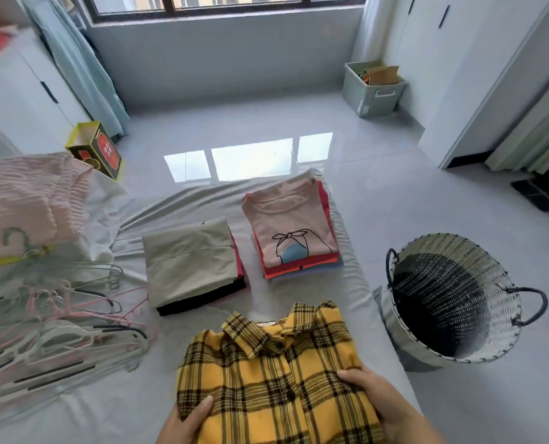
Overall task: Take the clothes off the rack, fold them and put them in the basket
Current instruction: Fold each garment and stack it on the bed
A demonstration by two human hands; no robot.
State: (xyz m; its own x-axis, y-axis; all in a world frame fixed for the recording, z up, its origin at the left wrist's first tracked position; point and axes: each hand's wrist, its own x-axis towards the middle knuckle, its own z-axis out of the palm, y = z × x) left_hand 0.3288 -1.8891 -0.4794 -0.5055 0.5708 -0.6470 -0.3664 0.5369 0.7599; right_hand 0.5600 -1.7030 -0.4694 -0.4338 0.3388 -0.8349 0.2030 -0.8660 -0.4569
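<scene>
- The left hand (188,421) and right hand (375,400) curl their fingers round the folded yellow plaid shirt (273,376).
- Next, I think: lift it into the woven basket (478,344).

No words or numbers can be read anywhere. The box (97,151) at far left bears a red label, its characters too blurred to make out.
</scene>
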